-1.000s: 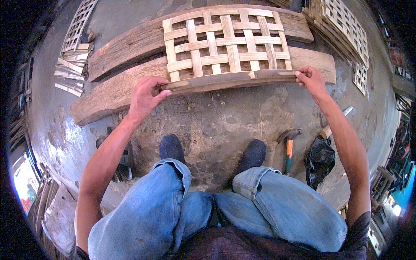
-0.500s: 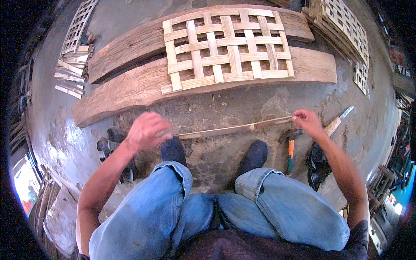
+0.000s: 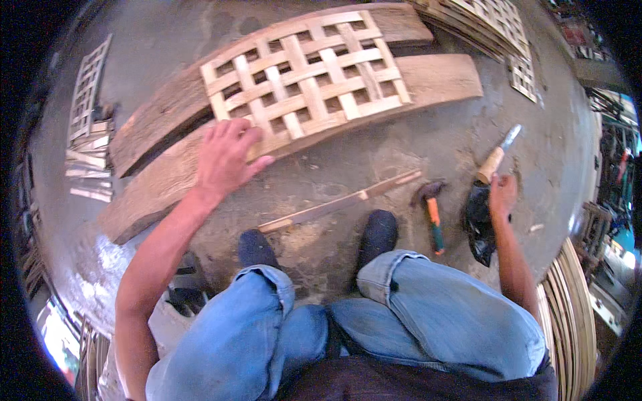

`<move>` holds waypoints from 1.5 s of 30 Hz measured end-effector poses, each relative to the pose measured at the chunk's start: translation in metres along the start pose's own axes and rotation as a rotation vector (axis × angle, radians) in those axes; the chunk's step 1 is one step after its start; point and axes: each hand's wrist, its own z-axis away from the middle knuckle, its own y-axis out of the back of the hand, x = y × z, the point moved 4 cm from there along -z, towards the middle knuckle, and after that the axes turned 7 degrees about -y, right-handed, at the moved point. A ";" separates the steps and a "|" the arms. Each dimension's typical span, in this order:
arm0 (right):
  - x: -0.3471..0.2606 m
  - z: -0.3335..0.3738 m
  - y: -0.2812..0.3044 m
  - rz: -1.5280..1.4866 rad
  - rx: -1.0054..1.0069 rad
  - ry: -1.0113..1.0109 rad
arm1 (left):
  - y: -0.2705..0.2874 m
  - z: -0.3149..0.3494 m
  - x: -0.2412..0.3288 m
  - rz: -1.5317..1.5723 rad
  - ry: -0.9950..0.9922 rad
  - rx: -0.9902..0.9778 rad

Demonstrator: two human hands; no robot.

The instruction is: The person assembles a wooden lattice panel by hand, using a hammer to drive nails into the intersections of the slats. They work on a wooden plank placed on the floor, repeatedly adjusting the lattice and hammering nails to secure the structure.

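A woven lattice panel of pale flat wooden or bamboo strips (image 3: 294, 41) lies across two thick rough planks (image 3: 438, 79). At its near left corner is my left hand (image 3: 226, 155), fingers and thumb apart, nothing visibly gripped. Over on the right, my right hand (image 3: 503, 195) is low beside a black plastic bag (image 3: 479, 230), just below the wooden handle of a knife (image 3: 493, 164). Its fingers are blurred, so their grip does not show. On the floor between my feet and the near plank rests a long thin wooden stick (image 3: 344, 199).
A hammer with an orange and green handle (image 3: 435, 224) lies right of my foot. Stacked lattice panels (image 3: 485, 30) stand at the far right. Another lattice (image 3: 89, 87) and loose strips (image 3: 90, 170) are at the far left. Long strips (image 3: 568, 307) lie at right.
My right hand has let go of the stick, which now lies on the floor, and moved right to the black bag. My left hand has moved up to the lattice. The whole view has shifted.
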 end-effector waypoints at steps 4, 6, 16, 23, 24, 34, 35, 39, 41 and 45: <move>0.016 -0.060 -0.049 0.243 -0.030 0.064 | -0.004 -0.007 0.002 -0.018 -0.001 -0.053; 0.016 -0.076 -0.076 0.152 -0.140 -0.035 | -0.003 -0.002 0.003 -0.041 0.009 -0.069; 0.060 -0.100 -0.136 -0.432 -0.489 -0.595 | -0.012 -0.021 0.017 -0.061 -0.072 -0.127; 0.108 -0.112 -0.122 -0.651 -0.069 -0.565 | 0.006 -0.040 0.024 0.060 -0.015 -0.090; 0.098 -0.105 -0.121 -0.736 0.024 -0.518 | 0.017 -0.039 0.024 0.061 -0.014 -0.054; -0.112 -0.008 0.017 -0.675 -0.074 0.182 | 0.133 -0.100 -0.031 -0.112 0.017 0.231; -0.154 0.011 0.046 -0.544 -0.036 0.346 | 0.137 -0.108 -0.040 -0.110 0.036 0.218; -0.267 0.062 0.110 -0.543 -0.272 0.700 | 0.156 -0.131 -0.071 -0.075 0.110 0.122; -0.301 0.078 0.116 -0.572 -0.314 0.865 | 0.160 -0.134 -0.082 -0.062 0.119 0.102; -0.336 0.088 0.120 -0.569 -0.381 0.992 | 0.156 -0.143 -0.096 -0.044 0.094 0.135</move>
